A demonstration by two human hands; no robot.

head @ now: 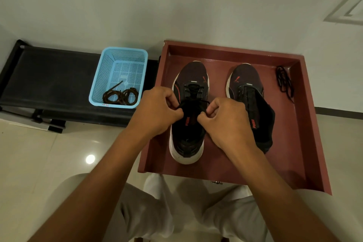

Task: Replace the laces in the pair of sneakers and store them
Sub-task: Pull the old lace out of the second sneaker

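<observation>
- Pale trousers (137,208) over the person's knees are seen nearest the camera, above a glossy tiled floor (39,153).
- Both bare forearms are stretched forward over a dark red tray (306,124) with raised walls.
- A black lace (193,102) is pinched at one end by the curled fingers of the left hand (157,110) and at the other end by the curled fingers of the right hand (225,118), just above the tongue of the left sneaker (188,143).
- That sneaker, black with a white sole, is stood in the tray; the lace is threaded through its lower eyelets.
- The right sneaker (247,80) is placed beside it in the tray, unlaced, its tongue folded out.
- A loose black lace (284,82) is laid by the tray's right wall.
- A blue perforated basket (110,68) is set on a black bench (49,76) left of the tray; brown coiled laces (119,96) are held in it.
- A plain white wall (176,6) is seen behind everything.
</observation>
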